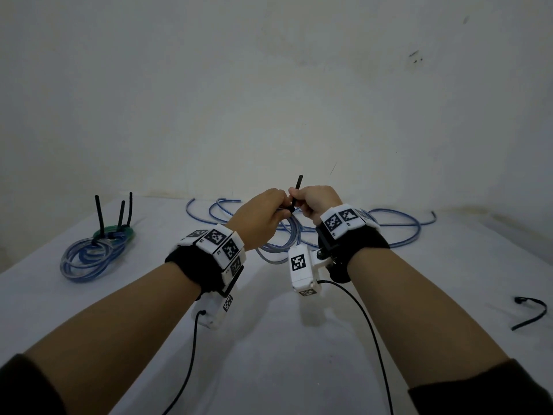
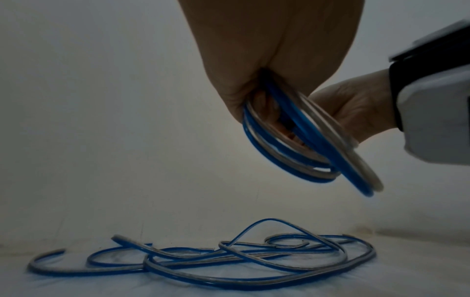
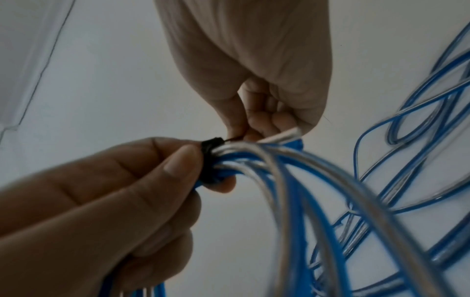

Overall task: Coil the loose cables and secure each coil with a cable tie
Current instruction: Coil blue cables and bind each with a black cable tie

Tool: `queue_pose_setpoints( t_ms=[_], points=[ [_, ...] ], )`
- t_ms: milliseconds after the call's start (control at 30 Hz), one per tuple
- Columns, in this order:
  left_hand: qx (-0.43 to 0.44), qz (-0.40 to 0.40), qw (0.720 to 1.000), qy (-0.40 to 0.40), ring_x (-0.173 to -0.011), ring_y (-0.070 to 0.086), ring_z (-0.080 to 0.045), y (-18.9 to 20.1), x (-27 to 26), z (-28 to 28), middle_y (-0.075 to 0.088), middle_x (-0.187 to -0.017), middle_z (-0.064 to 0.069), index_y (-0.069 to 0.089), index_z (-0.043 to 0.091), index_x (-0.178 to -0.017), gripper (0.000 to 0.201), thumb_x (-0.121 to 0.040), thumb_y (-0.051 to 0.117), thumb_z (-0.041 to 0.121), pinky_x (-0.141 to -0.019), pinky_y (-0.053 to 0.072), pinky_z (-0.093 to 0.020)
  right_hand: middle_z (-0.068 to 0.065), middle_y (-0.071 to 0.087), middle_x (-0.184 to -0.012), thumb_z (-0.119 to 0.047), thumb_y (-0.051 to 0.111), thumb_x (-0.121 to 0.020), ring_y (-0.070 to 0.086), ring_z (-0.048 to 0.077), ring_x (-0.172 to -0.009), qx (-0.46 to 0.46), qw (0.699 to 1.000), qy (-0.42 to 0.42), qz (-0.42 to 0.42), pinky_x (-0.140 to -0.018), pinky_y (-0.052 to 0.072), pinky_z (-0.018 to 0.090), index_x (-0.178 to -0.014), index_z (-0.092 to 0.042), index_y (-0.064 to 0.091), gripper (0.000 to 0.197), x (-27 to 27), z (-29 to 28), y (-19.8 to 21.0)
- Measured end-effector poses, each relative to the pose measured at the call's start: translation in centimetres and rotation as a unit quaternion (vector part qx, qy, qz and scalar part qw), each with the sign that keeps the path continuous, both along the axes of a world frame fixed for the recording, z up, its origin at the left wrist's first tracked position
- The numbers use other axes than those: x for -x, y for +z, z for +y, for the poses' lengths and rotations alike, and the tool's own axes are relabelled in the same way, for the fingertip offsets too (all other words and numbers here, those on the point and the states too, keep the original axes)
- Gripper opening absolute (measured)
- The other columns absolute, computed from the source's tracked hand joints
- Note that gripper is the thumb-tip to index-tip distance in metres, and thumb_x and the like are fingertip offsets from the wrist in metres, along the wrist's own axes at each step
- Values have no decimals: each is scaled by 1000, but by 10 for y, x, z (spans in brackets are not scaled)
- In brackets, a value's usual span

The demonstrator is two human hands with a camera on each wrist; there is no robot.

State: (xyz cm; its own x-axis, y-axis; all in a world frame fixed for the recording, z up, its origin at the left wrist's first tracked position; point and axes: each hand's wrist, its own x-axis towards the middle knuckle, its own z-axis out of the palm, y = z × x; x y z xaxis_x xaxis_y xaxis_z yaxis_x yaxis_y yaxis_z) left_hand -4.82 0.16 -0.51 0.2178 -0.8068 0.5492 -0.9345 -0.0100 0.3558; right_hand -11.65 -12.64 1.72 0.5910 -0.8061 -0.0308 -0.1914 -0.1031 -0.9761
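Left hand (image 1: 263,217) curled round the coil (image 1: 276,242), gripping the bundled blue-and-clear loops just above the table (image 1: 269,339); in the right wrist view its thumb and fingers (image 3: 178,162) pinch the bundle right at the black tie (image 3: 211,160) wrapped round it. Right hand (image 1: 317,205) closed, touching the left, pinching the tie's tail, which sticks up above the knuckles in the head view. Tie looks snug on the strands; whether locked, cannot tell. Coil hangs below both hands, clear of the table in the left wrist view (image 2: 305,140).

Loose cables (image 1: 389,226) lie tangled on the table behind and to the right of the hands, near the wall (image 1: 269,85). Finished coils (image 1: 89,253) sit far left, blue ones and a green one overlapping, three black tie tails standing up from them. Spare tie (image 1: 531,314) lies curved at the table's right edge, well apart from the rest. Wrist cameras with marker tags on both wrists, black leads trailing toward the viewer.
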Motion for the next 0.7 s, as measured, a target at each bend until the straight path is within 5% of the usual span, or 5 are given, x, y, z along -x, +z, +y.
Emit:
queue_pose_setpoints(
  t_ms=[200, 367, 467, 567, 700],
  points=[
    [39, 47, 996, 70, -87, 49, -17, 0, -23, 11, 56, -95, -8, 60, 3, -99, 13, -91, 54, 12, -72, 28, -17, 6, 51, -60, -24, 59, -91, 43, 16, -48, 13, 995, 19, -101, -46, 38, 24, -73, -5, 59, 26, -3, 26, -4],
    [119, 152, 964, 183, -96, 57, -25, 2, -46, 29, 64, -101, -14, 63, 2, -99, 16, -86, 61, 12, -79, 37, -21, 11, 58, -74, -16, 50, -95, 58, 19, -59, 10, 988, 103, -114, -59, 53, 29, -87, 0, 57, 20, -21, 71, -4],
    [132, 250, 945, 162, -85, 60, -21, 5, -48, 46, 65, -96, -9, 63, 6, -97, 15, -91, 52, 15, -75, 48, -28, 12, 62, -80, -19, 54, -94, 64, 21, -65, -13, 983, 144, -115, -69, 57, 33, -98, 9, 61, 29, -35, 93, -5],
    [129, 318, 931, 124, -84, 55, -17, 11, -51, 69, 59, -91, -5, 64, 3, -99, 26, -93, 39, 3, -75, 46, -22, 18, 65, -87, -18, 62, -89, 65, 26, -73, -25, 981, 152, -120, -78, 57, 38, -101, 13, 61, 33, -47, 106, -7],
    [120, 405, 901, 96, -99, 56, -22, 11, -68, 100, 56, -113, -15, 59, -2, -109, 29, -96, 34, 1, -83, 54, -29, 24, 67, -91, -5, 65, -83, 66, 32, -81, -9, 979, 171, -110, -83, 55, 42, -96, 7, 65, 17, -65, 128, -10]
  ],
)
